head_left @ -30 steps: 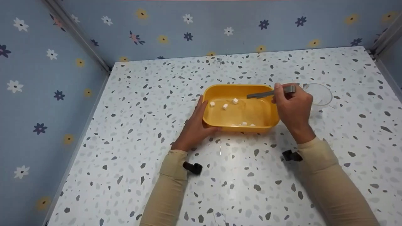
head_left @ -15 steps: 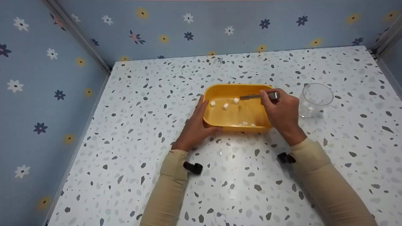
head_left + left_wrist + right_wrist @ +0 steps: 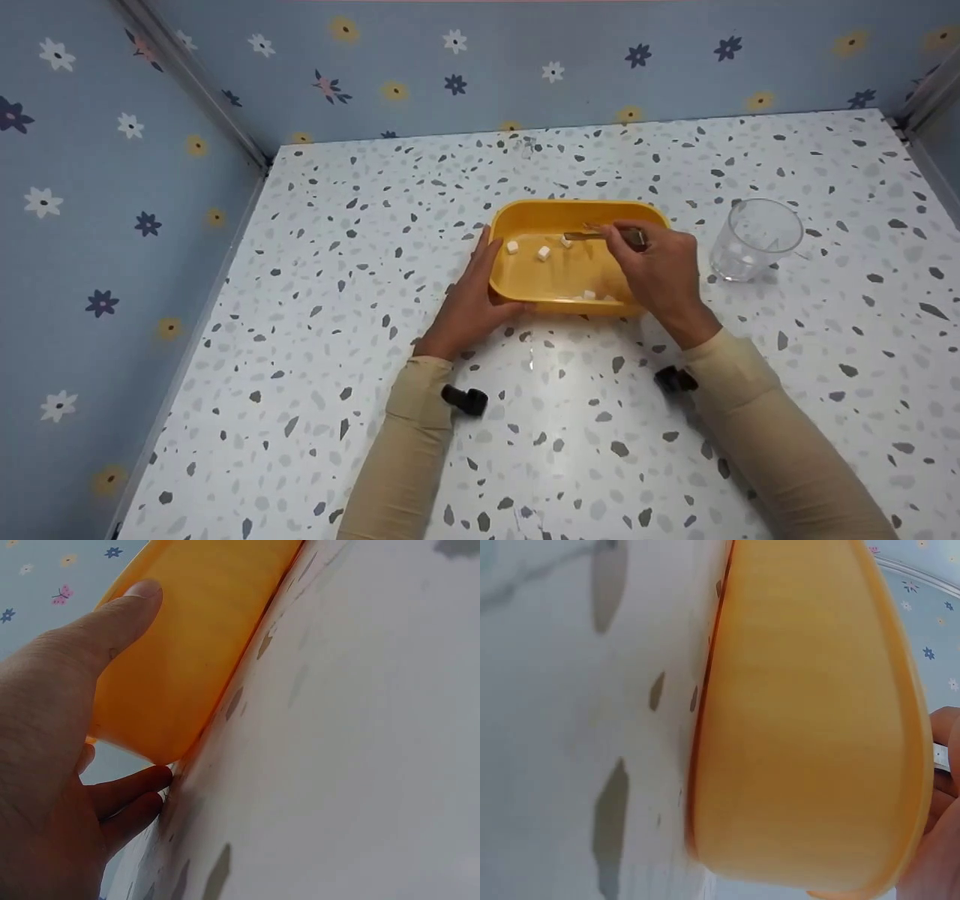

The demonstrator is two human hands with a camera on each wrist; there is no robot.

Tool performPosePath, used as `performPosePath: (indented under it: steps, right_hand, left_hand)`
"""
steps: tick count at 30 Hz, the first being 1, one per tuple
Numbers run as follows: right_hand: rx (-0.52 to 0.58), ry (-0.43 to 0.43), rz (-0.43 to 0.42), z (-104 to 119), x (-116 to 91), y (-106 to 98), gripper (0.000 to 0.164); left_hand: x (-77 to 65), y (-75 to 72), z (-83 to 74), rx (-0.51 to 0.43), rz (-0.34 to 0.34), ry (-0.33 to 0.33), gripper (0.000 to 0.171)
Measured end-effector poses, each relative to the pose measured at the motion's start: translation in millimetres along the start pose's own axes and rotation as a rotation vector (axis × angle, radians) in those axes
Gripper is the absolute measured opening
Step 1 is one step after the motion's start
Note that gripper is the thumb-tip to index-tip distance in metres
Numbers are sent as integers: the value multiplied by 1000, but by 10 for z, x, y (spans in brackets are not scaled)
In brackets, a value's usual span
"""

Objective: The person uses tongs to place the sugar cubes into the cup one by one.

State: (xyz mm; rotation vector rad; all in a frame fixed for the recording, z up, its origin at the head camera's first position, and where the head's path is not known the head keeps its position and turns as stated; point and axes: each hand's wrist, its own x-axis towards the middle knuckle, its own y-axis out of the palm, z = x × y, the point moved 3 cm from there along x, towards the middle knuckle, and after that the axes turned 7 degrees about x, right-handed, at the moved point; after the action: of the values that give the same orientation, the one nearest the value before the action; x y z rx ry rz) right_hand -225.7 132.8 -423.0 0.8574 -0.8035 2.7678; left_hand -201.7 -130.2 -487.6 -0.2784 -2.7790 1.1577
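Observation:
A yellow plastic tub sits on the table with several small white cubes in it. My left hand holds its near left corner, the thumb on the front wall and the fingers along the left side. Over the tub's right end, my right hand pinches metal tongs near their bent end. The tips of the tongs are at one white cube; whether they grip it cannot be told. Two other cubes lie further left, including a white cube. Part of the tub is hidden behind my right hand.
A clear drinking glass stands right of the tub, with something whitish at its bottom. The speckled white table meets a blue flowered wall at the back and another on the left.
My right hand has moved left and slightly down with the tongs, bringing their tips to a cube and leaving the glass uncovered. My left hand stays at the tub's corner.

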Motion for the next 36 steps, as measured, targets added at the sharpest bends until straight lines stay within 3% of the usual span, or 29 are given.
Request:
performPosePath:
  steps: [19,36]
  right_hand:
    - [-68,92,110,-67,9,78,35]
    - [-118,57,175,-65,-1,94,37]
  left_hand:
    - [9,-1,0,13,-7,12,111]
    - [6,-2,2,12,-3,6,110]
